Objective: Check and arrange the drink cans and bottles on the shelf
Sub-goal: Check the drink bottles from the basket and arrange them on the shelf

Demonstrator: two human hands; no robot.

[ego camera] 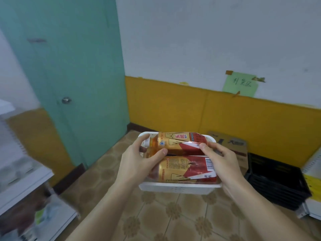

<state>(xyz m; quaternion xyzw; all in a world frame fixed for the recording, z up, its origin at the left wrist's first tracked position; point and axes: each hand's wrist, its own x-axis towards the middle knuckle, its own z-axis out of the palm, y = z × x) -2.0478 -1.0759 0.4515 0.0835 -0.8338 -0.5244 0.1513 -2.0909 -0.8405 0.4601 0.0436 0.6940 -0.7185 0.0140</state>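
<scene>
Both hands carry a white basket [178, 188] above the floor, the left hand [139, 162] and right hand [224, 162] each clamped on its side, over two bottles [184, 168] lying left-to-right inside.

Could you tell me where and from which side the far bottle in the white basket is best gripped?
From above, across its labelled middle: the far bottle lies on its side in the white basket, whose walls probably block its ends, and its upper side is exposed.
</scene>
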